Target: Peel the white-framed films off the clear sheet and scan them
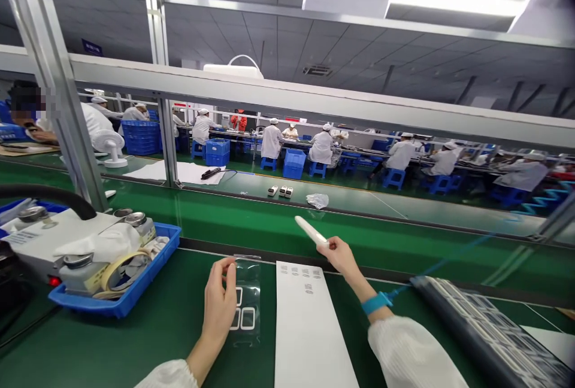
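My left hand [219, 295] has its fingers curled at the upper left edge of a clear plastic bag [251, 337] lying on the bench, and seems to grip it. Several white square frames [248, 318] with rounded corners show through the bag, partly behind my thumb. My right hand [338, 254], raised near the bench's back edge, is closed on one end of a white, long, narrow piece [309, 230]; its exact kind does not show. Between the hands, a white sheet [305, 334] with several small grey marks near its far end lies flat.
To the left, a blue tray [121, 307] holds tape and metal-topped bottles beside a white box with a black handle. On the right lies a dark tray [485, 322] of framed parts. A blue cord runs from my right wristband [376, 303]. Beyond are a conveyor and several seated people.
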{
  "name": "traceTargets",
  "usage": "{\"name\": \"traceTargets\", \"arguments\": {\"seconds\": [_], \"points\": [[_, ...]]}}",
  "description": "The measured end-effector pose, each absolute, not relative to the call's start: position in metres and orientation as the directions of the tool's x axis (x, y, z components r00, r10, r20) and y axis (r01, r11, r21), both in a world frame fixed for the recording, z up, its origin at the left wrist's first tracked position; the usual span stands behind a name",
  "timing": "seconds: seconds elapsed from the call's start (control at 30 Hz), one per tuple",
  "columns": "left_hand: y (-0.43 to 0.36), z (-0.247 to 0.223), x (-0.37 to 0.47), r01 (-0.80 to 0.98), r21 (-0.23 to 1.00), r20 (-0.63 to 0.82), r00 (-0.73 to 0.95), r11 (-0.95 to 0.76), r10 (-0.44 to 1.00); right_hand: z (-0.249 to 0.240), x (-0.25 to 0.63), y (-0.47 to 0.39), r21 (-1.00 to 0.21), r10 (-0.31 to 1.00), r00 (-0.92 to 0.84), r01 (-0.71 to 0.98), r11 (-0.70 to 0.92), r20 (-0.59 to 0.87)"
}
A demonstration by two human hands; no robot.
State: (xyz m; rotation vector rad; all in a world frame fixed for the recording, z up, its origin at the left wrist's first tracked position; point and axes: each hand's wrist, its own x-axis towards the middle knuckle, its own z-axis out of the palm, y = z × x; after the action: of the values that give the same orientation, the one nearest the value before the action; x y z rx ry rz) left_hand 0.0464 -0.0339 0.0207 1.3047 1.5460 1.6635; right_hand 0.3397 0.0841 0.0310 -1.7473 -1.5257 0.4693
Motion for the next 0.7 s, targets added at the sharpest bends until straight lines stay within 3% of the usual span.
{"name": "traceTargets", "arguments": {"seconds": [0.13, 0.27, 0.43, 0.57, 0.7], "points": [[-0.039, 0.016, 0.055, 0.238, 0.933, 0.336, -0.306, -0.27, 0.891, 0.019, 0.354, 0.12, -0.715, 0.883, 0.412, 0.685, -0.139, 0.223], [-0.051, 0.011, 0.074, 0.211, 0.945, 0.27, -0.075, -0.25, 0.96, 0.014, 0.356, 0.117, -0.727, 0.87, 0.413, 0.68, -0.097, 0.27], [-0.065, -0.003, 0.095, 0.196, 0.981, -0.024, 0.155, -0.007, 0.988, 0.008, 0.358, 0.059, -0.755, 0.918, 0.253, 0.651, 0.072, 0.306], [-0.06, -0.013, 0.108, 0.257, 0.966, -0.023, 0.167, -0.021, 0.986, -0.012, 0.346, -0.021, -0.758, 0.957, 0.123, 0.64, 0.125, 0.261], [-0.047, -0.01, 0.114, 0.372, 0.928, -0.089, 0.151, 0.027, 0.985, -0.024, 0.329, -0.081, -0.637, 0.988, -0.002, 0.764, 0.102, 0.156]]}}
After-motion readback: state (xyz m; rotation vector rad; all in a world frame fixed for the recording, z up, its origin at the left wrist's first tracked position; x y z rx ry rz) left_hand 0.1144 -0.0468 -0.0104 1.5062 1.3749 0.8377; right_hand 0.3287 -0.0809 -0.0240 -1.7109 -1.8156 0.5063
